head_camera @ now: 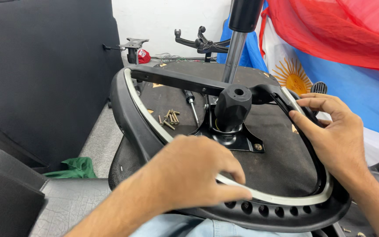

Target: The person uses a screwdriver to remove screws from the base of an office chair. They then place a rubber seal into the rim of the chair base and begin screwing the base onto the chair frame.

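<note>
A view from above of two bare hands working on an upturned black office chair. The chair seat (163, 98) lies underside up, its dark fabric facing the camera. Over it sits one curved black plastic frame (130, 118), a loop with a pale inner strip running round it and a row of round holes along its near edge.

The left hand (189, 173) rests on the near edge of the frame, fingers curled over the pale strip and gripping it. The right hand (330, 131) holds the frame's right side, fingers bent over the upper rim, thumb along the inside.

In the middle of the seat, one black metal mounting plate (246, 142) carries a black knob-like housing (232, 105). One silvery gas-lift column (234, 55) rises from behind it, out of the top of the picture.

On the seat, left of the plate, lies a small heap of brass-coloured screws (169, 118), roughly eight; the exact count is hard to tell. One screwdriver (192, 107) lies just beside them.

Behind, a blue, white and red cloth (330, 44) hangs. A green rag (73, 168) lies on the floor at left.
</note>
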